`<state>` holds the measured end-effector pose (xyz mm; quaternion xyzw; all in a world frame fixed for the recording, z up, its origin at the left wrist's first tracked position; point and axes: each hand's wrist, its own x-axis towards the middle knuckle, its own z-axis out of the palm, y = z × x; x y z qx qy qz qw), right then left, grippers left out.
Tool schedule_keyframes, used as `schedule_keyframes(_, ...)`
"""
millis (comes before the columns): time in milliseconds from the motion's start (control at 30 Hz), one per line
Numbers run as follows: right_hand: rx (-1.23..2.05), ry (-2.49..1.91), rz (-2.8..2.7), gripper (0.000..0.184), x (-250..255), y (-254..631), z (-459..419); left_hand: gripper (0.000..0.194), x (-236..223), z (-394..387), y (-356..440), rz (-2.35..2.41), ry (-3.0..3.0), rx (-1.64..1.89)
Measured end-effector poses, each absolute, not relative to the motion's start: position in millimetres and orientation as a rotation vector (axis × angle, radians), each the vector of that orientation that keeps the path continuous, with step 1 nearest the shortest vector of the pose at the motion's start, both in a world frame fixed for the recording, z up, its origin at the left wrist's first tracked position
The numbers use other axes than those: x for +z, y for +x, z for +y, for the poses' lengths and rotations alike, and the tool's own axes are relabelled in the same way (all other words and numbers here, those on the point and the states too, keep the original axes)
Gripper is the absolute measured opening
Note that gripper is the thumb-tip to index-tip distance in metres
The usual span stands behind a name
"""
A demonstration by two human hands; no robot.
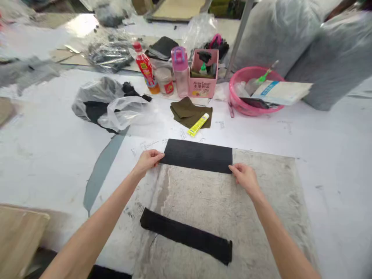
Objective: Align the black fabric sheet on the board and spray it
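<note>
A flat black rectangular strip, which looks like fabric (199, 155), lies across the far edge of a stained grey board (261, 201). Its left end is pinched between the thumb and fingers of my left hand (148, 161). At the near right corner, my right hand (244, 177) grips the same strip with fingertips and thumb. Closer to me, a narrower black strip (187, 235) rests slantwise on the board, touched by neither hand. Just beyond the held strip, a yellow tube (198, 124) lies on folded olive-brown cloth (184, 108).
A plastic bag with black pieces (99, 102) sits at left. Along the back stand a red-capped bottle (146, 68), a jar (165, 81), a pink-lidded bottle (180, 73), a pink box (203, 83) and a pink basin (247, 106). Large grey sacks (276, 35) rise behind.
</note>
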<state>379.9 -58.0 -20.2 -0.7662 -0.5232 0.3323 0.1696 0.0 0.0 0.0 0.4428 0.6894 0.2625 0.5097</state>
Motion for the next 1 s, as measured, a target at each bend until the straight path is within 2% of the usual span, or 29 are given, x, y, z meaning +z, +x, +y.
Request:
schedule_keyframes(533, 0.784, -2.360, -1.545, 0.033, -17.4, 373.4, -55.9, 0.034, -8.0, 0.8, 0.8, 1.689, 1.046, 0.682)
schedule_keyframes(767, 0.692, -2.371, -1.507, 0.023, -16.9, 367.3, -58.5, 0.034, -16.3, 1.2, -1.9, 1.647, 1.050, 0.744)
schedule_keyframes(867, 0.591, -2.283, -1.459, 0.019, -18.5, 364.3, -69.3, 0.033, -17.0, -2.3, -5.6, 1.635, 1.023, 0.838)
schedule_keyframes(1000, 0.659, -1.924, -1.505, 0.028, -19.3, 364.6, -96.2, 0.032, -6.5, -26.6, -17.5, 1.596, 1.168, 0.835)
